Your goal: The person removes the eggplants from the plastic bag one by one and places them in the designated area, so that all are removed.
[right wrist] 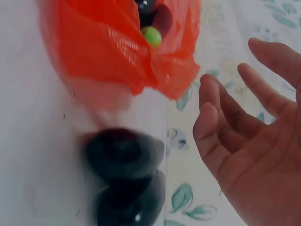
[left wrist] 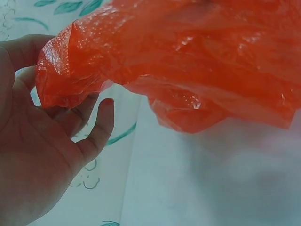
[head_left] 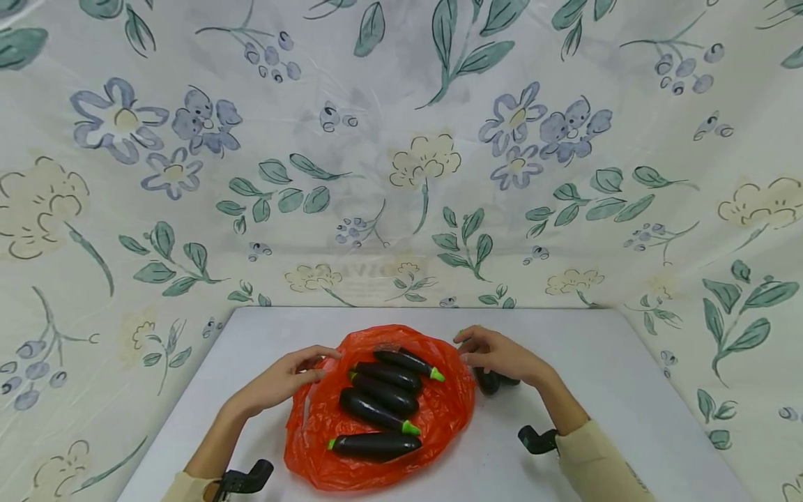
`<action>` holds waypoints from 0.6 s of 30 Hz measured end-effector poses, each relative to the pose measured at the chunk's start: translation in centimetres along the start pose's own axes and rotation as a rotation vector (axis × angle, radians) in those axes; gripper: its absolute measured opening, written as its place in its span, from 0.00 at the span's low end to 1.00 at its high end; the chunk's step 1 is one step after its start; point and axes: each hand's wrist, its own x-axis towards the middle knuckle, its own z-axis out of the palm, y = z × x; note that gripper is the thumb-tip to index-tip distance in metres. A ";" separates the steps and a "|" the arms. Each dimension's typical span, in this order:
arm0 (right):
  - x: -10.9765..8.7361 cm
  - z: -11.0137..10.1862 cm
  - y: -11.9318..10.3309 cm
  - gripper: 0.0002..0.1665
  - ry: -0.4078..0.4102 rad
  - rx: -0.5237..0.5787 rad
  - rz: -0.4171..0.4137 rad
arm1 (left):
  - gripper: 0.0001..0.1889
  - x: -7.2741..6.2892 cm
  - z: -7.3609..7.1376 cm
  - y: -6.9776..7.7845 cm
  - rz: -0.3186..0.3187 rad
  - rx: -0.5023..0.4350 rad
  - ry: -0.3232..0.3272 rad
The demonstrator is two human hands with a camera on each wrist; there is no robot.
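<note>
An orange-red plastic bag (head_left: 448, 411) lies spread on the table, with several dark eggplants (head_left: 376, 411) with green stem ends lying on it in a rough column. At the bag's left edge is my left hand (head_left: 282, 376), its thumb and fingers parted. In the left wrist view, the bag's edge overlaps and hides some of its fingertips. My right hand (head_left: 502, 355) hovers beside the bag's right edge, above more dark eggplants (right wrist: 127, 179) on the table. The right wrist view shows its fingers (right wrist: 214, 127) loosely bent, with nothing between them.
Everything lies on a white table (head_left: 564, 328). A floral cloth (head_left: 401, 209) hangs behind the table's far edge and along its sides. Each wrist carries a black camera mount, one on the left (head_left: 247, 477) and one on the right (head_left: 537, 440).
</note>
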 end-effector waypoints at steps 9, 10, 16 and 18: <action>1.1 1.9 -0.5 0.26 -0.084 0.005 0.020 | 0.20 0.2 0.0 0.2 -0.006 -0.007 -0.008; 1.2 2.0 -0.6 0.26 -0.088 0.002 0.028 | 0.20 0.3 0.0 0.1 -0.005 -0.009 -0.011; 2.4 2.3 -1.3 0.26 -0.085 -0.039 0.058 | 0.20 0.4 0.0 0.2 -0.003 -0.013 -0.012; 2.9 2.3 -1.4 0.26 -0.091 -0.044 0.058 | 0.20 0.4 0.1 0.2 -0.005 -0.013 -0.012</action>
